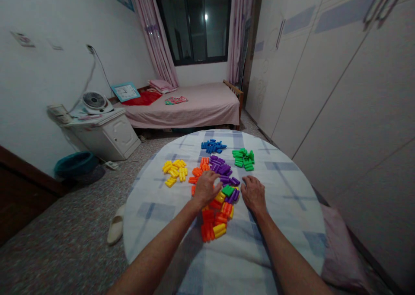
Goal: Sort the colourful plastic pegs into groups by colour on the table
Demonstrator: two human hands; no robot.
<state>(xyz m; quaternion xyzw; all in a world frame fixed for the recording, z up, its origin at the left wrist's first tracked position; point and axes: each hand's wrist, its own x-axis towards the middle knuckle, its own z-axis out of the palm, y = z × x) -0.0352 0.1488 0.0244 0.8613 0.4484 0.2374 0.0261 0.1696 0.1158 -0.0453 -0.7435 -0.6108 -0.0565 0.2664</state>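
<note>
Small ribbed plastic blocks lie on the round table in groups by colour, with a mixed pile nearest me. My left hand [206, 188] is over the orange blocks [197, 171] and the mixed pile's edge, thumb and index finger apart beside the purple blocks [221, 168]. Its other fingers are partly hidden. To the right of the pile, my right hand [253, 193] is low over the cloth, fingers bent and thumb apart, with no block visible in it. Close to it are a green block [228, 191] and purple pieces. Red-orange blocks [208, 232] and a yellow block [219, 230] form the near end.
Blue blocks [213, 146] sit at the far side, green blocks [244, 158] at far right, yellow blocks [175, 172] at left. A checked cloth covers the table [152, 234]. Beyond are a bed [201, 100], a cabinet with a fan [94, 102], and wardrobes [324, 91] at right.
</note>
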